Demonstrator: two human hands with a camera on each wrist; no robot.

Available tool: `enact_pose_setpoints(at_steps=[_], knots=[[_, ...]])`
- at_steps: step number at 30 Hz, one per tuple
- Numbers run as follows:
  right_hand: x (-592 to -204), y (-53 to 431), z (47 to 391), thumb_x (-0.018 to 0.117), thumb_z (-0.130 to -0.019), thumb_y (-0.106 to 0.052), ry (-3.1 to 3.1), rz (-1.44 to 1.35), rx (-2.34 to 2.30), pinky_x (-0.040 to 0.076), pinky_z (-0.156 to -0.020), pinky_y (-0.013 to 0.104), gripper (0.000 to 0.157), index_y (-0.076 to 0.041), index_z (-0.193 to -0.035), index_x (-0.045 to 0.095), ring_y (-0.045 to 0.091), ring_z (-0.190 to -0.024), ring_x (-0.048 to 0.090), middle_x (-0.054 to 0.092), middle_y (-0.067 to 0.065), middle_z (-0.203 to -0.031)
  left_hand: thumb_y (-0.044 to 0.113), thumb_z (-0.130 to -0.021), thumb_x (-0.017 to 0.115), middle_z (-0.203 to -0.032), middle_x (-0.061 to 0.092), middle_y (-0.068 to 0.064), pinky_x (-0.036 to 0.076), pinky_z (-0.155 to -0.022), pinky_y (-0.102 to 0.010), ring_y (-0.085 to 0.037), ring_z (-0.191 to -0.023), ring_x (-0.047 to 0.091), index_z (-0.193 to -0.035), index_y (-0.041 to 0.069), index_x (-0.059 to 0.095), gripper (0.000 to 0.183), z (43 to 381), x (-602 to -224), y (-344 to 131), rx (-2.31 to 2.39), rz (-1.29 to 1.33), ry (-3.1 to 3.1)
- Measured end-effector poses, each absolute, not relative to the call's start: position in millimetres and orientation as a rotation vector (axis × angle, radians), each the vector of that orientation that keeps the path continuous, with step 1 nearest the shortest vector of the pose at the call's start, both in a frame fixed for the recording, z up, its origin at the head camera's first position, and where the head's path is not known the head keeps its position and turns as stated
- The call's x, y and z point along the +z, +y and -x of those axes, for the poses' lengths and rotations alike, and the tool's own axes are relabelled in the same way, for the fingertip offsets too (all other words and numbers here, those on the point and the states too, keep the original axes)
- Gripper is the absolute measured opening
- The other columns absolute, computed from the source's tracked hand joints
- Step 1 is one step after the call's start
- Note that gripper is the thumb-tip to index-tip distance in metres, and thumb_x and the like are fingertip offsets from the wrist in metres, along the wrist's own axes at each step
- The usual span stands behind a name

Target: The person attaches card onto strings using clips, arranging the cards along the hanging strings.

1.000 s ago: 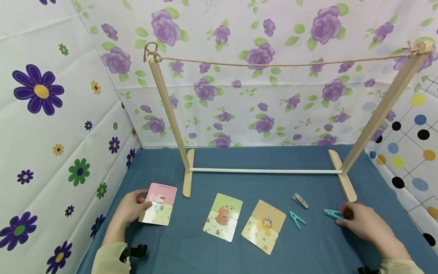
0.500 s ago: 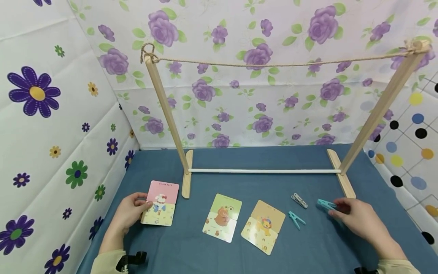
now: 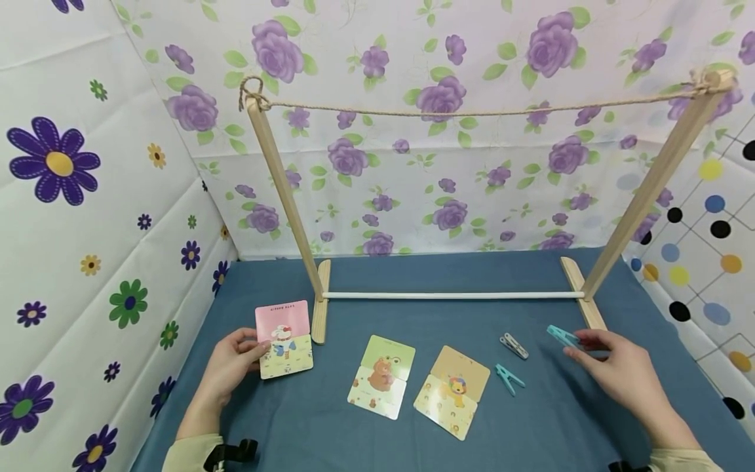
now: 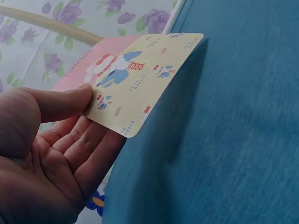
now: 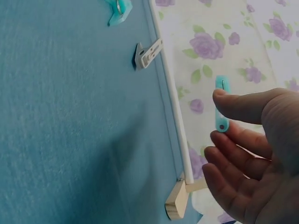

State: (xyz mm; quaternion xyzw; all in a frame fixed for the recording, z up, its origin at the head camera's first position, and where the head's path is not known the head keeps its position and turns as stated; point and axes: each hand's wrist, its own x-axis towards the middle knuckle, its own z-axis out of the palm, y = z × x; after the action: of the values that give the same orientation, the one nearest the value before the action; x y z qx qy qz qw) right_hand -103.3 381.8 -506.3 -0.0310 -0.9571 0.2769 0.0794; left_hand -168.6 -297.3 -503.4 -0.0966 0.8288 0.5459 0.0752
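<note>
My left hand point(image 3: 227, 367) pinches a pink and yellow card point(image 3: 286, 339) with a cartoon bunny by its left edge. In the left wrist view, the thumb lies on top of the card point(image 4: 140, 79), fingers beneath, and a shadow falls on the cloth below it. On the right, my right hand point(image 3: 619, 373) pinches a turquoise clothespin point(image 3: 563, 336) between thumb and fingers. The right wrist view shows this clothespin point(image 5: 222, 105) raised, with the other fingers loosely bent. A green bear card point(image 3: 381, 377) and an orange lion card point(image 3: 453, 392) lie between the hands.
A second turquoise clothespin point(image 3: 509, 379) and a grey-white clothespin point(image 3: 514, 345) lie left of my right hand. Behind stands a wooden frame with two posts point(image 3: 283, 196), a twine line point(image 3: 460, 114) between their tops and a white rod point(image 3: 454, 295) low down. Floral cloth hangs around.
My left hand has lifted the bunny card and turned it, shifting it a little right and away. My right hand has raised the turquoise clothespin off the cloth and moved slightly left.
</note>
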Motion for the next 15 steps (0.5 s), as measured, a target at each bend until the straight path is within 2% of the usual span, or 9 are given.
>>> enact_pose_setpoints(at_steps=[4, 9, 12, 15], knots=[[-502.2, 377.9, 103.7, 0.082, -0.097, -0.040, -2.800, 0.105, 0.846, 0.060, -0.068, 0.036, 0.046, -0.006, -0.127, 0.075, 0.034, -0.094, 0.074, 0.075, 0.018, -0.115, 0.020, -0.107, 0.071, -0.113, 0.077, -0.014, 0.062, -0.079, -0.030, -0.023, -0.095, 0.069, -0.134, -0.002, 0.059, 0.037, 167.8, -502.6, -290.6, 1.644, 0.295, 2.512], [-495.3, 371.3, 105.4, 0.083, -0.097, -0.038, -2.711, 0.125, 0.873, 0.050, -0.068, 0.012, 0.042, -0.011, -0.128, 0.076, -0.001, -0.092, 0.062, 0.074, 0.014, -0.114, 0.016, -0.107, 0.070, -0.114, 0.076, -0.016, 0.061, -0.080, -0.028, -0.023, -0.095, 0.069, -0.134, -0.001, 0.058, 0.034, 168.7, -500.9, -283.3, 1.680, 0.289, 2.522], [-492.1, 367.1, 106.9, 0.083, -0.097, -0.039, -2.677, 0.142, 0.906, 0.047, -0.070, 0.006, 0.042, -0.012, -0.128, 0.076, -0.016, -0.092, 0.051, 0.073, 0.014, -0.117, 0.015, -0.106, 0.070, -0.115, 0.076, -0.017, 0.062, -0.080, -0.029, -0.023, -0.094, 0.070, -0.133, -0.001, 0.058, 0.034, 169.7, -499.9, -279.5, 1.717, 0.281, 2.511], [-490.2, 363.6, 108.3, 0.082, -0.098, -0.039, -2.652, 0.157, 0.938, 0.046, -0.071, 0.004, 0.043, -0.011, -0.129, 0.076, -0.018, -0.094, 0.048, 0.072, 0.015, -0.119, 0.013, -0.106, 0.070, -0.116, 0.076, -0.018, 0.062, -0.080, -0.029, -0.022, -0.093, 0.070, -0.133, -0.001, 0.058, 0.033, 170.8, -499.6, -275.5, 1.768, 0.261, 2.491]])
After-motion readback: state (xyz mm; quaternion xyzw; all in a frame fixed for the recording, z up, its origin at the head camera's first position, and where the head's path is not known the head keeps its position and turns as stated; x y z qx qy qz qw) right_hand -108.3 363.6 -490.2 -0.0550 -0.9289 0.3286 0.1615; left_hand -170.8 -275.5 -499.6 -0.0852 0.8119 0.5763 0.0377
